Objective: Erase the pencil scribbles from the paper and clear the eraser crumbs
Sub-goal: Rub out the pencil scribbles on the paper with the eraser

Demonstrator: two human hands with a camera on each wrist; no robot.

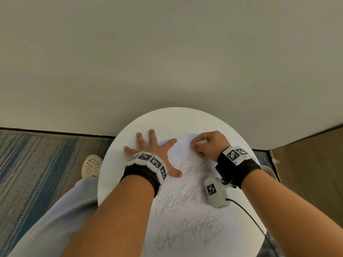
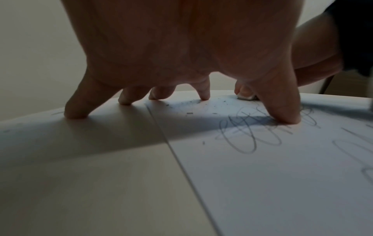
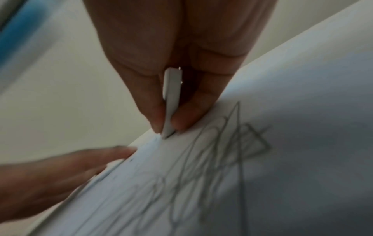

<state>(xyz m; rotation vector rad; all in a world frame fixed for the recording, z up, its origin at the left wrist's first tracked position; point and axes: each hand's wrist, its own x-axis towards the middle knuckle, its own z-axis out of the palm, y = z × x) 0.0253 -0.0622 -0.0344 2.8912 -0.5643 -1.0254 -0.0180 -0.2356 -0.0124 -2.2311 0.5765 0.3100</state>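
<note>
On the round white desk (image 1: 185, 119), left hand (image 1: 150, 151) presses flat, fingers spread, on the scribbled paper (image 1: 185, 219); right hand (image 1: 207, 145) pinches a white eraser (image 3: 170, 102) against the sheet's far edge.

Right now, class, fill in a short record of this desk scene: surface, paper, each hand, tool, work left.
surface: round white table
paper: flat, scribbled
left hand: spread, pressing paper and table
right hand: pinching eraser at the far edge
crumbs: few, near far edge
scribbles: three rows remain
</note>
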